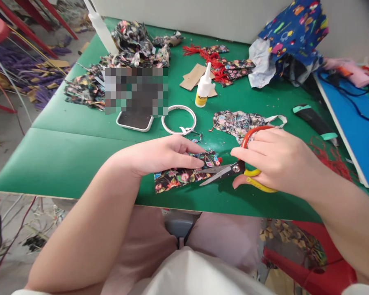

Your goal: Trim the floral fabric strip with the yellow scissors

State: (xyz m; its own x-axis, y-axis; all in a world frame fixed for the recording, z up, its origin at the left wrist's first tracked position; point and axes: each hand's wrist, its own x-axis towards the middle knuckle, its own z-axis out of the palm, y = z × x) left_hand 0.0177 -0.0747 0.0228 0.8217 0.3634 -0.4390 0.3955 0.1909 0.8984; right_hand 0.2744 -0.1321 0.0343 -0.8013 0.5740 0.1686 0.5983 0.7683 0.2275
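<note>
My left hand (169, 155) pinches a dark floral fabric piece (175, 179) near the front edge of the green table (58, 159). My right hand (273, 157) grips scissors (223, 172) with one red and one yellow handle loop. Their blades are parted and point left, lying over the right part of the fabric. A small red bit shows at the fabric's right corner. Just beyond my hands lies another floral cloth piece (236, 122) with a pale strap. A white ring (163, 123) and a small glue bottle (203, 88) with a yellow label are farther back.
A phone (135, 123), partly blurred out, lies at left before heaped floral cloth (132, 41) and a white bottle (103, 32). Red-tasselled pieces (213, 59) and brown card (191, 77) lie behind. At right are a black-and-teal cutter (315, 122), red threads (332, 157) and a blue board (350, 114).
</note>
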